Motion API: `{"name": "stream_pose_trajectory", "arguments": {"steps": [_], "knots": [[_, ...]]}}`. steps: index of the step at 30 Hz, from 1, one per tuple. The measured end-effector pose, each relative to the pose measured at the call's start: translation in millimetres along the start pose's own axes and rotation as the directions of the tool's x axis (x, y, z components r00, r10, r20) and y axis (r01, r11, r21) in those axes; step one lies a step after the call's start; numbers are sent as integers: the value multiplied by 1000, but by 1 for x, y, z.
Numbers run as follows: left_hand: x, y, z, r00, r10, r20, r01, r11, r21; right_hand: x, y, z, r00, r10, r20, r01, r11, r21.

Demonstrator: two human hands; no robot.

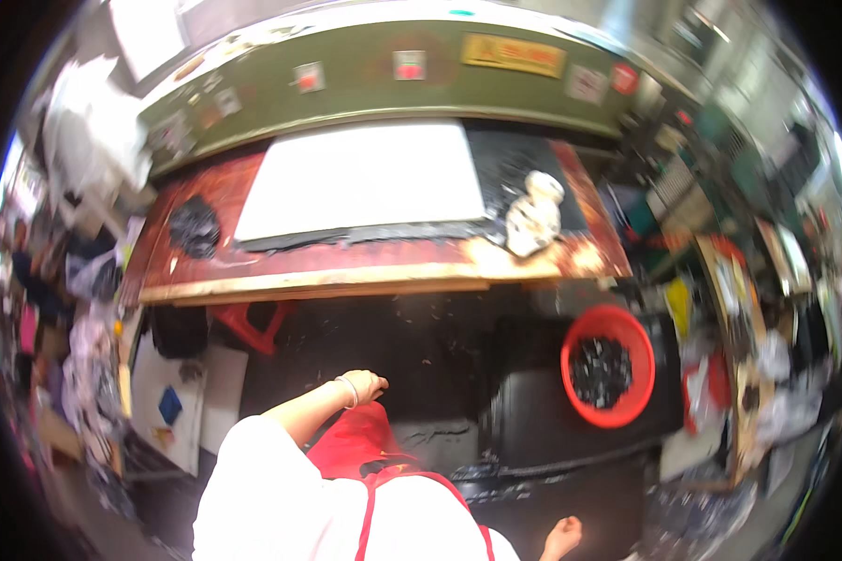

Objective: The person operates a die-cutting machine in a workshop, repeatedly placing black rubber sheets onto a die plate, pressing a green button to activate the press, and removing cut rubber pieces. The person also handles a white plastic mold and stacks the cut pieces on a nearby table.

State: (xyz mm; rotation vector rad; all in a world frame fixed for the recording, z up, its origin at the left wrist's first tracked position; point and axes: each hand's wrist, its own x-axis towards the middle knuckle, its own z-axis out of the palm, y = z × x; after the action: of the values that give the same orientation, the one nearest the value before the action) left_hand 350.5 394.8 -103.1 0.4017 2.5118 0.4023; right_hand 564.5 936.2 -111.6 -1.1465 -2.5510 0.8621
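My left hand (366,385), with a pale band at its wrist, hangs over the red apron (357,443) in front of me. Its fingers are loosely curled, and nothing shows in them. Low at the right, beside my body, my right hand (562,536) is partly in view, blurred, its fingers curled with nothing visible in them. Neither hand touches the worktable (346,280). On that reddish table lies a large white sheet (365,178) over black material (510,154). A stained whitish cloth bundle (534,217) rests at the table's right end, and crumpled black plastic (195,227) at its left.
A green machine beam (355,89) runs behind the table. To my right, a red tub (647,369) of black pieces stands on a black surface (533,411). A red stool (257,327) is under the table. Pale boards (164,402) lean at left, near white plastic bags (94,131).
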Motion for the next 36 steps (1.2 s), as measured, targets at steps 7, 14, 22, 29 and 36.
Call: {"name": "stream_pose_trajectory", "arguments": {"steps": [7, 14, 22, 29, 36], "knots": [[-38, -74, -132, 649, 152, -746, -182, 982, 41, 70, -379, 142, 786, -603, -136, 577, 637, 510], [-86, -231, -244, 179, -261, -949, 200, 954, -224, 67, -593, 286, 670, -725, 160, 692, 688, 220], [-72, -234, -222, 250, -590, -767, 275, 803, -528, 109, -611, 304, 634, -750, 190, 770, 634, -69], [-62, -253, -224, 157, -730, -665, 389, 665, -637, 99, -633, 301, 658, -713, 243, 751, 644, -146], [-33, -275, -241, 2, -737, -676, 648, 516, -560, 112, -622, 306, 739, -581, 339, 607, 794, 38]]}}
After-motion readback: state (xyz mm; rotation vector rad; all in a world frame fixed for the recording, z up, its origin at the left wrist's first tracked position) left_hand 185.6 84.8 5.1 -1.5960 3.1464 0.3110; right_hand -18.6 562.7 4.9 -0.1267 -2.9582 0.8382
